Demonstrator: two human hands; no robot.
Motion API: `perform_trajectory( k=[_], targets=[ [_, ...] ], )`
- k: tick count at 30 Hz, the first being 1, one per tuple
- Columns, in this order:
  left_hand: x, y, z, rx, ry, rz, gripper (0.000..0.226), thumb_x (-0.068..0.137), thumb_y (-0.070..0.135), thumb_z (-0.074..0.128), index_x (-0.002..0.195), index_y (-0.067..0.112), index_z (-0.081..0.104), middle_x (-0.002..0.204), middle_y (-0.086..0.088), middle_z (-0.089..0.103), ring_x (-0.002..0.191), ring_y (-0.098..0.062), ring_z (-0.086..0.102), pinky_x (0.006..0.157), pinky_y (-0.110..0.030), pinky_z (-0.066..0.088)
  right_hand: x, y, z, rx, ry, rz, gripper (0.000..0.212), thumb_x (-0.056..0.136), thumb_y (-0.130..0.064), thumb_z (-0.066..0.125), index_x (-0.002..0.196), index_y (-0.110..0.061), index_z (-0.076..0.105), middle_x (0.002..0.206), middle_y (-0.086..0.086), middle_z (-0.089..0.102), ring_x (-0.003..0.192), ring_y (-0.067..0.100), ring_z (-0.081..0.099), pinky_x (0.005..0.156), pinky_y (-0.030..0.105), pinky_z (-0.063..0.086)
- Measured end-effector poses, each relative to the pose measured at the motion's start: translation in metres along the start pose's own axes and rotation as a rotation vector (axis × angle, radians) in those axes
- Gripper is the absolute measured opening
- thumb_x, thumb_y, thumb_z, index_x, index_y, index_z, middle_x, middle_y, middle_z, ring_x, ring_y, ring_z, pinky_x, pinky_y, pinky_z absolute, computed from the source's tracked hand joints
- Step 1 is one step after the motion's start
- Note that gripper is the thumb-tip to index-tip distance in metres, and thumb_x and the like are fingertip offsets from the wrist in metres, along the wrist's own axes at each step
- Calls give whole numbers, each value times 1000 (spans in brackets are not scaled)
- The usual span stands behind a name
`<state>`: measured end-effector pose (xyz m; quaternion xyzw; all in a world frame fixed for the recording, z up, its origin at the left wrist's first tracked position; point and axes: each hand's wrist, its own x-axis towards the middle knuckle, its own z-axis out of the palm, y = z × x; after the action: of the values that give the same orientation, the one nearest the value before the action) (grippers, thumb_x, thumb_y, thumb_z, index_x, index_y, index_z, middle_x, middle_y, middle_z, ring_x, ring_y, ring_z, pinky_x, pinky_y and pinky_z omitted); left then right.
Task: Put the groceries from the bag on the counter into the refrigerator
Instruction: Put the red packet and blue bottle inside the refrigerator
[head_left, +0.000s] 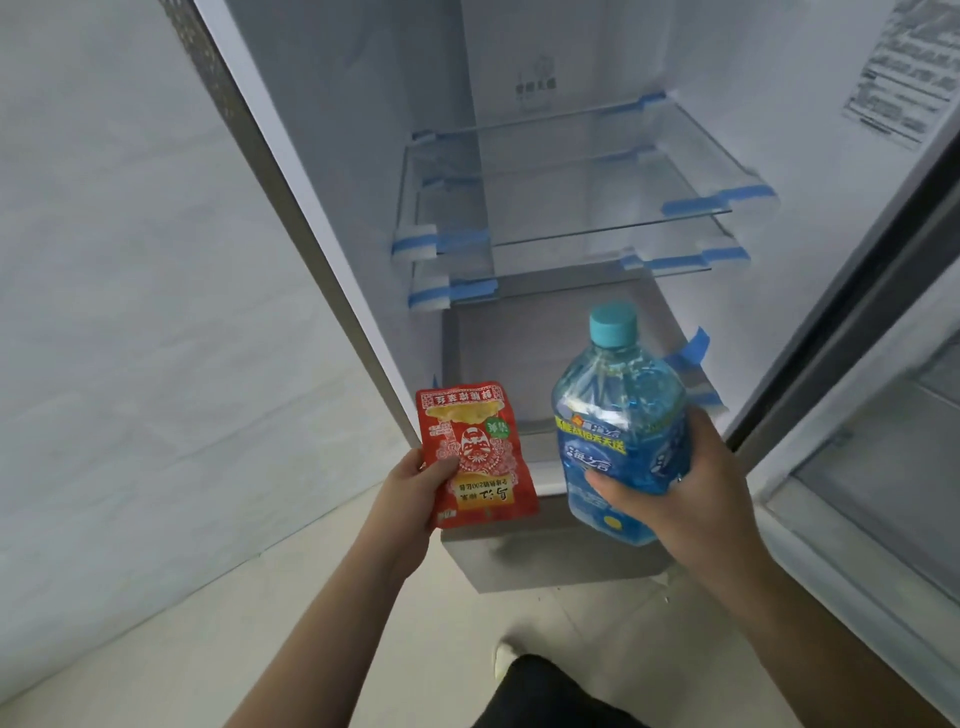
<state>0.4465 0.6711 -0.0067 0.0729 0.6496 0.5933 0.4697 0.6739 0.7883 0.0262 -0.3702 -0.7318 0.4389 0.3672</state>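
Observation:
The refrigerator (363, 208) stands open in front of me, its white inside bare. My left hand (410, 493) pinches a flat red snack packet (475, 457) by its lower left corner. My right hand (696, 483) grips a blue drink bottle (618, 415) with a teal cap around its lower body. Both are held in front of the lower part of the fridge, below the glass shelves. The bag and counter are out of view.
Two glass shelves (571, 208) taped with blue tape sit inside, above a clear drawer (519, 343). The fridge door (883, 441) hangs open at the right. A pale wall (130, 260) is on the left and tiled floor (260, 649) below.

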Motion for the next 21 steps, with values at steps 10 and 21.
perform_trajectory(
  k=[10, 21],
  targets=[
    [97, -1, 4, 103, -23, -110, 30, 94, 18, 62, 123, 16, 57, 109, -6, 73, 91, -28, 73, 88, -49, 56, 39, 0, 20, -81, 79, 34, 88, 47, -59, 77, 124, -27, 49, 113, -14, 62, 104, 0, 60, 75, 8, 48],
    [178, 1, 38, 131, 18, -175, 16, 92, 6, 59, 104, 14, 65, 94, -11, 75, 80, -27, 73, 77, -39, 59, 57, 13, 19, -15, 114, 102, 82, 47, -49, 82, 120, -23, 54, 108, -10, 67, 98, 5, 64, 74, 13, 52]
  ],
)
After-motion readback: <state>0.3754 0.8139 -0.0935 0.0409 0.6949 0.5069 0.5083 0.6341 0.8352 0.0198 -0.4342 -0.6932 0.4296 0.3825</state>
